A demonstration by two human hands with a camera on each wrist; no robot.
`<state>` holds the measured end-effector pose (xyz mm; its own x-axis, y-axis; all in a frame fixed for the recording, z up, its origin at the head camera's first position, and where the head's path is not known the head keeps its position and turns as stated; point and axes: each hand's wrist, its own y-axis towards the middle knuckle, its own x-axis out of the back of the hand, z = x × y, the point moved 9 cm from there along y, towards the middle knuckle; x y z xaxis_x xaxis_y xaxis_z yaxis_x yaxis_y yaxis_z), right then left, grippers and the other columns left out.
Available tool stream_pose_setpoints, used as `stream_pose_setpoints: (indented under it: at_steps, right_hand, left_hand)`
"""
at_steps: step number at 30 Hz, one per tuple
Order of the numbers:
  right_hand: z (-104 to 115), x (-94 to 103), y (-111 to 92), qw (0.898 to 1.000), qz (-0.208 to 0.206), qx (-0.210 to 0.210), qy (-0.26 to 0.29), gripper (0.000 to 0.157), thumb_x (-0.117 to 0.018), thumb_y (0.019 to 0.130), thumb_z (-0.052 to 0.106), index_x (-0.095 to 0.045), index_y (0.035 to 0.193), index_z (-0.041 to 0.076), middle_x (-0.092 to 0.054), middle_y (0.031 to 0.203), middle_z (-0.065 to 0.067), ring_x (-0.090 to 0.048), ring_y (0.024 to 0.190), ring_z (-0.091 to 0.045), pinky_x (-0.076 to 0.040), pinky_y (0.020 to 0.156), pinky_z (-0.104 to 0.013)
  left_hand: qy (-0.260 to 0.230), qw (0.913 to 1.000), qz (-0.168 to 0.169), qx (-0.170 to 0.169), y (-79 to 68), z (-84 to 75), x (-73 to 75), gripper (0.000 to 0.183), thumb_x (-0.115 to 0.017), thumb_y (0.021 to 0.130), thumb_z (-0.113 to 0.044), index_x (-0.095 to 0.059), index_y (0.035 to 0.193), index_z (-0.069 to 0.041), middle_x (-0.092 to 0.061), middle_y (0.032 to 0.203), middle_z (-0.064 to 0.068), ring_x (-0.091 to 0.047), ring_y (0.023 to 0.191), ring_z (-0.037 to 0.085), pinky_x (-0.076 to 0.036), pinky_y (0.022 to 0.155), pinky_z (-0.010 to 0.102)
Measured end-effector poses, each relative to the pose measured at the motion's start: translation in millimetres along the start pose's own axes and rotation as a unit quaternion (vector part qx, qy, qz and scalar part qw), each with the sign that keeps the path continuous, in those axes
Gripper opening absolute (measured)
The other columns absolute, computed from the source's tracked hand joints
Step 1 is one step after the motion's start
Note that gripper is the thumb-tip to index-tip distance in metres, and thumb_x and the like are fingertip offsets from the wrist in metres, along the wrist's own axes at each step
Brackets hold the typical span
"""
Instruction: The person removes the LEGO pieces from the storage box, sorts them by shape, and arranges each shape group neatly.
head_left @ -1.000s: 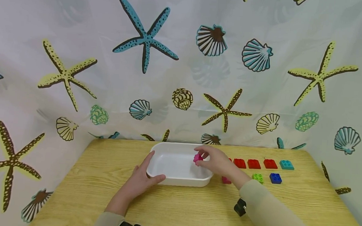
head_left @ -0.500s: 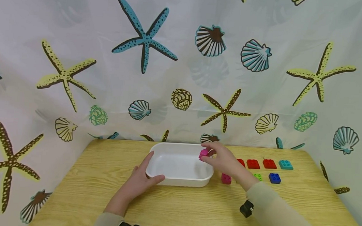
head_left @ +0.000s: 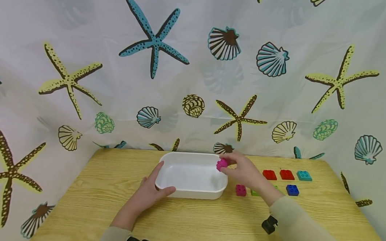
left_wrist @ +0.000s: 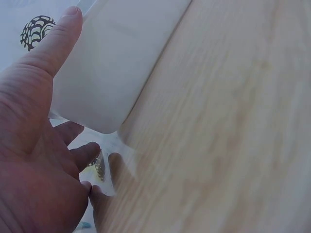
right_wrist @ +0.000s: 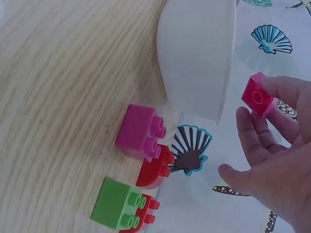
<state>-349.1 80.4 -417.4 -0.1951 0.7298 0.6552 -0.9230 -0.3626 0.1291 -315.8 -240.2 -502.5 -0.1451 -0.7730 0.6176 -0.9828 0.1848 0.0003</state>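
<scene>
In the head view, a white rectangular tub (head_left: 189,194) stands on the table. My left hand (head_left: 148,191) rests against its left end, thumb along the front rim and index finger along the side. In the left wrist view that hand's (left_wrist: 34,111) thumb lies straight along the tub's wall (left_wrist: 112,58). My right hand (head_left: 242,170) pinches a pink toy building brick (head_left: 221,165) between thumb and fingers, above the tub's right end. Its hollow underside shows in the right wrist view. There, another pink brick (right_wrist: 137,132) sits on the table.
Right of the tub lie several bricks: red ones (head_left: 286,174), a turquoise one (head_left: 304,176), a dark blue one (head_left: 292,190) and a green one (right_wrist: 116,204). My right forearm covers part of the rows. A curtain (head_left: 195,73) with starfish and shells hangs behind the table.
My right hand has moved a little to the right with the pink brick, from over the tub's inside to near its right rim. The left hand keeps its place.
</scene>
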Motion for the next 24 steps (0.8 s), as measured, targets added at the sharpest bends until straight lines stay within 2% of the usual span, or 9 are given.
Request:
stream_pose_setpoints:
  at_steps: [3, 12, 18, 24]
  right_hand:
    - [-2.7, 4.7, -3.0, 1.000, -0.002, -0.009, -0.008, 0.046, -0.079, 0.104, 0.019, -0.070, 0.147, 0.007, -0.072, 0.124, -0.004, -0.067, 0.129, -0.035, -0.057, 0.108, -0.055]
    - [-12.9, 23.6, -16.6, 0.999, -0.007, -0.027, -0.027, 0.045, -0.078, 0.106, 0.023, -0.070, 0.148, 0.011, -0.075, 0.133, -0.009, -0.066, 0.130, -0.037, -0.059, 0.105, -0.053]
    - [-22.1, 42.2, -29.0, 0.999, -0.007, -0.035, -0.038, 0.045, -0.076, 0.107, 0.023, -0.068, 0.149, 0.010, -0.073, 0.135, -0.011, -0.064, 0.131, -0.040, -0.058, 0.105, -0.057]
    - [-37.5, 63.3, -42.2, 0.998, -0.020, -0.050, -0.044, 0.044, -0.074, 0.109, 0.022, -0.067, 0.150, 0.010, -0.072, 0.136, -0.012, -0.062, 0.132, -0.040, -0.052, 0.110, -0.064]
  left_hand:
    - [-0.001, 1.0000, 0.002, -0.001, -0.6, -0.9, -0.6, 0.119, -0.082, 0.097, -0.059, -0.008, 0.179, -0.016, -0.020, 0.182, 0.019, -0.027, 0.163, 0.046, 0.009, 0.131, 0.066]
    - [0.003, 1.0000, -0.001, -0.003, 0.8, 1.0, -0.3, 0.118, -0.082, 0.097, -0.057, -0.008, 0.179, -0.016, -0.019, 0.182, 0.019, -0.027, 0.163, 0.046, 0.009, 0.131, 0.067]
    - [0.001, 1.0000, 0.003, -0.003, 0.6, -0.3, -0.9, 0.118, -0.082, 0.098, -0.055, -0.007, 0.179, -0.015, -0.018, 0.182, 0.019, -0.026, 0.164, 0.046, 0.009, 0.131, 0.068]
    - [0.003, 1.0000, 0.002, -0.007, 0.5, -0.5, -0.7, 0.117, -0.082, 0.099, -0.055, -0.007, 0.179, -0.014, -0.019, 0.181, 0.021, -0.028, 0.162, 0.048, 0.009, 0.130, 0.069]
